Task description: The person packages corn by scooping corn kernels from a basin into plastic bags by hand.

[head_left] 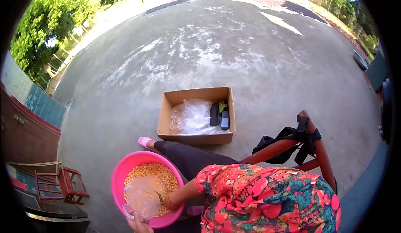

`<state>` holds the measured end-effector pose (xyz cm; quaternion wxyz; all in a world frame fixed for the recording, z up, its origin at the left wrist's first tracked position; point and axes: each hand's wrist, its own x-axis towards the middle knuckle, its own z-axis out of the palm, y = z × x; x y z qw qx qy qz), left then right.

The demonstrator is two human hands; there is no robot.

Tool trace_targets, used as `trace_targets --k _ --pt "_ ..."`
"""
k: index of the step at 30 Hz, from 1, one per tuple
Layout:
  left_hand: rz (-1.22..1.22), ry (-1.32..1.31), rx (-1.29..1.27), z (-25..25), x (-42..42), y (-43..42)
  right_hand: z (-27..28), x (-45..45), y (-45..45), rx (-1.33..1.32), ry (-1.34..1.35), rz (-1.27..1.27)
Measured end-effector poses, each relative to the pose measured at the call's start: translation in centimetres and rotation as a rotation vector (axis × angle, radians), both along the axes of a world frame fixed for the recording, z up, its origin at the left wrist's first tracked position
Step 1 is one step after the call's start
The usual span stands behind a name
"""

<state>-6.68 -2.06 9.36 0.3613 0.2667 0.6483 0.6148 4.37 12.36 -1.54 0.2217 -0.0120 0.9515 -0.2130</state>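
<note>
A pink basin (118,175) at the lower left holds loose yellow corn kernels (168,177). Over the kernels lies a clear plastic bag (144,195), its mouth towards the bottom of the view. At the basin's near rim my left hand (138,223) is closed, pinching the edge of this bag. My right arm reaches in from the floral sleeve. My right hand (170,202), with a band at the wrist, is down in the basin at the bag's right side. Its fingers are hidden by the bag and kernels.
A cardboard box (196,139) on the concrete floor holds crumpled clear plastic (194,115) and dark objects (214,114). To the right stands a red-brown frame (319,156) with a black strap. A small red chair (69,185) stands at the left.
</note>
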Motion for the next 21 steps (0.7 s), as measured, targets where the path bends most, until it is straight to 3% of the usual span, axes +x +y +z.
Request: trace_targets --k 3,5,11,12,13,15,16,21 --pt "0.275 -0.114 0.153 2.4 3.4 -1.0 -1.3 -0.8 0.5 0.020 -0.030 -0.024" --pt "0.242 0.018 -0.037 1.7 1.4 -2.3 -1.8 -1.2 0.9 0.025 -0.062 -0.031" --pt "0.244 0.029 -0.041 2.5 4.0 0.7 -3.5 0.0 2.3 -0.152 -0.210 -0.025" --pt "0.223 0.024 -0.044 2.4 4.3 1.6 -2.9 0.5 3.1 -0.282 -0.236 -0.058" --pt "0.202 0.016 -0.042 2.4 4.5 2.6 -2.4 1.6 3.2 -0.559 -0.165 -0.294" --pt "0.152 0.008 -0.041 2.2 5.0 4.4 -0.9 2.6 4.3 -0.959 -0.191 -0.318" --pt "0.132 0.004 -0.043 2.2 5.2 5.1 -0.1 3.0 4.9 -0.952 -0.179 -0.338" --pt "0.049 -0.020 -0.046 2.0 6.3 8.0 7.9 4.9 7.0 -1.620 0.081 -0.361"
